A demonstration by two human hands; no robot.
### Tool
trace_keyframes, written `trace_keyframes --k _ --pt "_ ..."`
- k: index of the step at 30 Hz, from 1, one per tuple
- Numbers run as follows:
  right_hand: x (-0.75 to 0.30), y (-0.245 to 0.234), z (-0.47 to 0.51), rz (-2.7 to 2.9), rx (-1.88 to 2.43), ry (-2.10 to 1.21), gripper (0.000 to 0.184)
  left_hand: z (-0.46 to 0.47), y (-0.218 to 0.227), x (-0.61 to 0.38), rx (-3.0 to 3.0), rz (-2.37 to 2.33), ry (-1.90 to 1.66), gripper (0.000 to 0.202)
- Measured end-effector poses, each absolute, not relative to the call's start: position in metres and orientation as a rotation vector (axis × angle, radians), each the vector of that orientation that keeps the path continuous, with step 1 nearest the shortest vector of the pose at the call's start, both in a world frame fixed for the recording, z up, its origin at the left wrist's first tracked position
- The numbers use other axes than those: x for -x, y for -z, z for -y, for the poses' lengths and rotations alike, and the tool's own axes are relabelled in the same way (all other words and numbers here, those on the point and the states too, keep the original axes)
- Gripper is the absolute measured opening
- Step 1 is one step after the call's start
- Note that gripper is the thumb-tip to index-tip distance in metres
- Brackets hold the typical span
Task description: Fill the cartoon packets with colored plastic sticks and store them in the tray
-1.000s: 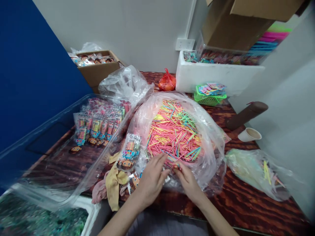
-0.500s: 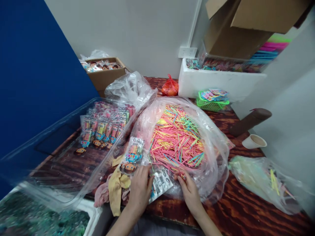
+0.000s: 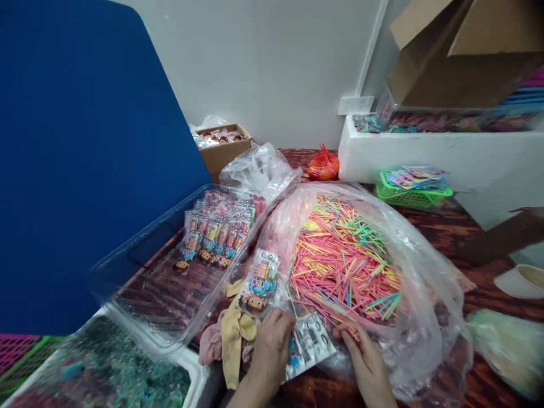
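The right hand (image 3: 364, 358) is closed, with thumb and fingers pinching a small bundle of coloured sticks (image 3: 353, 334), whose ends show at the fingertips. The left hand (image 3: 270, 347) is curled at the left end of a silvery pouch (image 3: 315, 343); whether its fingers really grip this pouch, one cannot tell, because the tips are hidden. The pouch lies between the two hands, near the front edge of the table, just before the large clear bag (image 3: 429, 277) with its heap of loose sticks (image 3: 340, 266).

It seems that the step in hand is the preparing of the pouch, while the bundle is held apart from it. To the left, a packet (image 3: 260, 277) shows similar sticks inside. In judgement, the next move calls for a separated pouch mouth and for aligned stick ends.
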State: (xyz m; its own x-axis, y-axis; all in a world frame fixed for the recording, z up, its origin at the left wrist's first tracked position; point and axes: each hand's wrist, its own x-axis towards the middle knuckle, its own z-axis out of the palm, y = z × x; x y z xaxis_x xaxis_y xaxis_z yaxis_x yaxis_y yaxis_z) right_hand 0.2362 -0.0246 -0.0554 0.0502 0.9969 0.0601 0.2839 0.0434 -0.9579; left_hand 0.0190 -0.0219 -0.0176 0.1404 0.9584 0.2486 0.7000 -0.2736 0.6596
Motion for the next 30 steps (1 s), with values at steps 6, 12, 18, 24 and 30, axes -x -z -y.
trace_keyframes --k 6,12,18,24,30 --pt "-0.231 0.041 0.024 1.432 1.399 -0.991 0.025 0.020 -0.002 -0.015 -1.862 -1.550 -0.986 0.028" --pt "-0.230 0.036 0.021 1.417 1.348 -1.038 0.025 0.011 -0.019 -0.009 -1.673 -1.585 -1.115 0.018" --pt "-0.230 0.032 0.021 1.408 1.302 -1.047 0.023 0.006 -0.018 -0.007 -1.374 -1.624 -1.184 0.020" --pt "-0.229 0.028 0.019 1.387 1.282 -1.051 0.023 0.003 -0.020 -0.003 -1.366 -1.627 -1.152 0.023" --pt "-0.226 0.017 0.009 1.180 1.249 -1.171 0.017 0.003 -0.025 -0.006 -1.521 -1.494 -1.107 0.025"
